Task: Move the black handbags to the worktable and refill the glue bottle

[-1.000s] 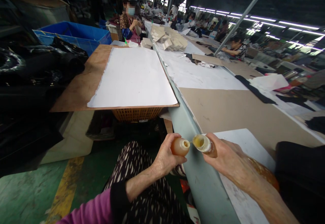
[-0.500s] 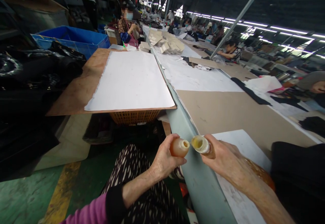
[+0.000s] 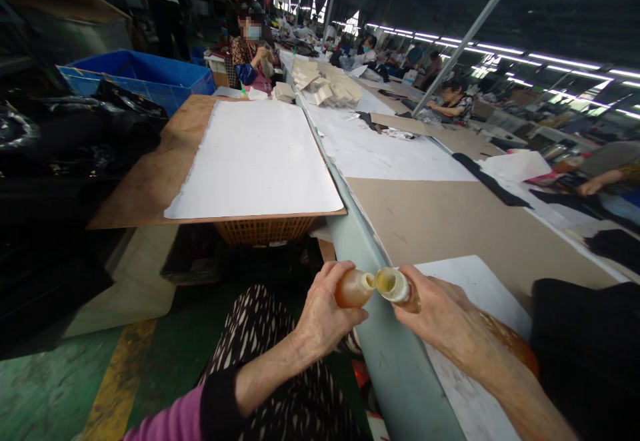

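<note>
My left hand [image 3: 320, 314] is wrapped round a small translucent bottle [image 3: 351, 289] with amber contents, its uncapped neck tilted to the right. Facing it, my right hand [image 3: 443, 308] grips the neck of a larger bottle [image 3: 510, 341], whose amber body shows behind my forearm. The larger bottle's open mouth [image 3: 393, 285] is close beside the small bottle's mouth; whether they touch, I cannot tell. Both mouths are above the grey-green table edge [image 3: 395, 354].
White paper [image 3: 260, 158] covers a brown board [image 3: 150, 168] at the left. Beige pieces [image 3: 333, 84] lie further back. Dark fabric [image 3: 580, 348] is at the right. A masked person [image 3: 253, 54] sits beyond the board, near a blue bin [image 3: 145, 78].
The two bottle mouths have come closer together, with the small bottle tipped further to the right. Both hands keep their grip. A person's hand at the far right has moved.
</note>
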Motion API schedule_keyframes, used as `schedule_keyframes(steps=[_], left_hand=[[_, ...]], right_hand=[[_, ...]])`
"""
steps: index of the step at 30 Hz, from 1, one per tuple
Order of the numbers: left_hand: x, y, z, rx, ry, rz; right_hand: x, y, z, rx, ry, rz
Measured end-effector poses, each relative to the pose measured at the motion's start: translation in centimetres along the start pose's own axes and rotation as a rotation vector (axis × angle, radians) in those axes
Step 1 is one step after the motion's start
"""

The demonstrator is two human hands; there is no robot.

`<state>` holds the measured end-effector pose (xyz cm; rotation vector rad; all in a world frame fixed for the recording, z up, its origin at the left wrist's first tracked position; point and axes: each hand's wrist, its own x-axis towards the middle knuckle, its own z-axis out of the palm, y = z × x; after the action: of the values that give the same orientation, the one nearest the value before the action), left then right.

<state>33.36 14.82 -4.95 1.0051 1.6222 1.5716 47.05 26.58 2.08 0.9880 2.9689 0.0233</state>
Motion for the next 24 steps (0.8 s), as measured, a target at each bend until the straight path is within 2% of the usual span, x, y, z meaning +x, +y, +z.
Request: schedule_keyframes(steps=[9, 15, 24], left_hand=[[0.3, 0.6, -0.6, 0.231, 0.031, -0.031], [0.6, 0.2, -1.1, 0.383, 0.05, 0.009], [1.2, 0.0, -1.3, 0.451, 0.046, -0.001]], right_hand=[[0.2, -0.8, -0.2, -0.056, -0.035, -0.003], [0.4, -1.1, -0.1, -0.051, -0.043, -0.02], [0.6, -1.7, -0.4, -0.093, -0.067, -0.004]])
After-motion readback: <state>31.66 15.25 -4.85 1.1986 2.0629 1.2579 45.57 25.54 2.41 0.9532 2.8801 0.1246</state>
